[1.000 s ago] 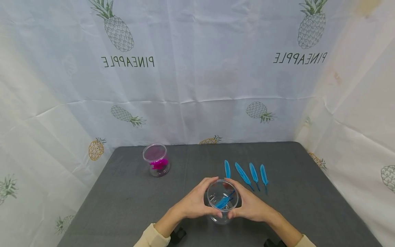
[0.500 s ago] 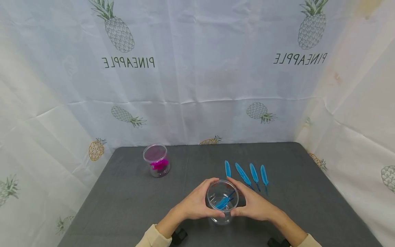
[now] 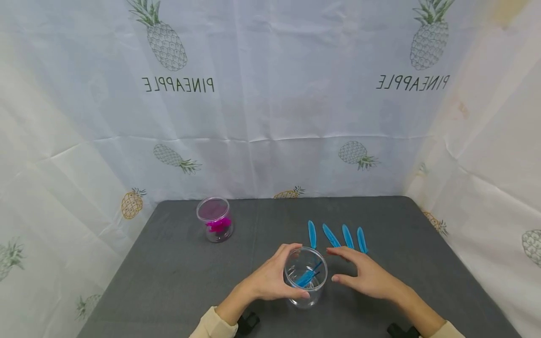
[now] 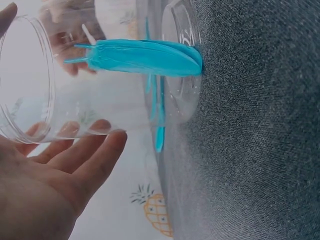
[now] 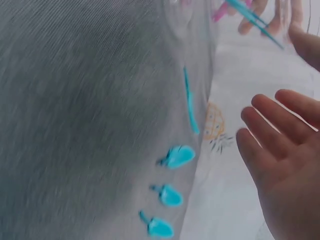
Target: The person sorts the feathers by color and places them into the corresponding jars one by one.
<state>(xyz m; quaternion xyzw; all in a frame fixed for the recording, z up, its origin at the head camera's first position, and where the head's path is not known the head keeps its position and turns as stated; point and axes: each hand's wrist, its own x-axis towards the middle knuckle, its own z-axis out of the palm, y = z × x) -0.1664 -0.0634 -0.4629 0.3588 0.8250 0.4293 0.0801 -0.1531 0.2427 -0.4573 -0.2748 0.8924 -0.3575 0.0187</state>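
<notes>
A clear plastic jar (image 3: 312, 299) stands upright on the grey table, with blue feathers (image 3: 303, 280) leaning inside it, quills upward. My left hand (image 3: 270, 280) grips the jar from the left, thumb at the near side and fingers round the far side. In the left wrist view, the feathers (image 4: 145, 57) slant from the jar's base, and the fingers of my left hand (image 4: 70, 170) lie along its wall. To the right of the jar, my right hand (image 3: 369, 276) is spread and holds nothing. The right wrist view has that hand (image 5: 285, 155) with its fingers extended, apart from the jar.
Several blue feathers (image 3: 312, 234) lie in a row on the grey table (image 3: 169, 281) beyond the right hand. A second clear jar (image 3: 212, 209), with bright pink contents (image 3: 218, 225), stands at the back left. A pineapple-print cloth (image 3: 270, 103) hangs behind the table.
My right hand has let go of the jar and moved off to the right, partly covering the feathers' lower ends. The left hand and the jar have stayed in place.
</notes>
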